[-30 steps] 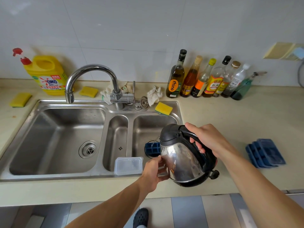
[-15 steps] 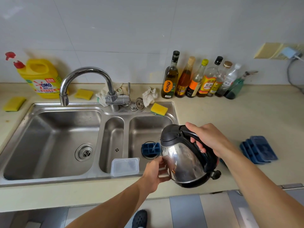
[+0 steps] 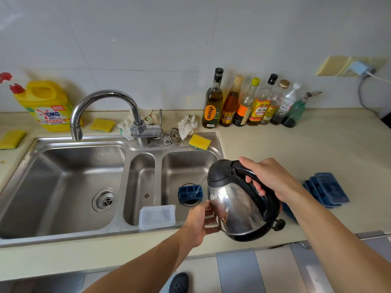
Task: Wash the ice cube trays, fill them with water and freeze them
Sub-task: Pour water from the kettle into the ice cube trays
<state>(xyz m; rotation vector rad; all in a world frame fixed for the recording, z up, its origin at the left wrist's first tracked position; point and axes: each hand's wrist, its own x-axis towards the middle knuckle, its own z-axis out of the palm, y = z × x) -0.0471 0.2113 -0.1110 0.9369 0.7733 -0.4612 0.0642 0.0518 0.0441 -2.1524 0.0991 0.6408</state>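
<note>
A steel kettle [image 3: 239, 208] with a black lid and handle is tilted toward the right sink basin [image 3: 186, 166]. My right hand [image 3: 268, 178] grips its handle. My left hand [image 3: 201, 220] rests against its lower side. A thin stream of water runs from the spout into a blue ice cube tray [image 3: 189, 192] lying over the basin's drain. More blue ice cube trays [image 3: 326, 189] lie stacked on the counter to the right. A clear plastic lid [image 3: 157, 216] rests on the sink's front rim.
The faucet [image 3: 105, 106] arches over the left basin [image 3: 63, 187]. Yellow sponges [image 3: 200, 141], rags and a yellow detergent jug [image 3: 47, 105] sit behind the sink. Several bottles [image 3: 249, 102] line the wall. A cable hangs from the wall socket [image 3: 359, 67].
The kettle has tipped a little further and water now streams from its spout into the tray in the basin. Both hands keep their hold.
</note>
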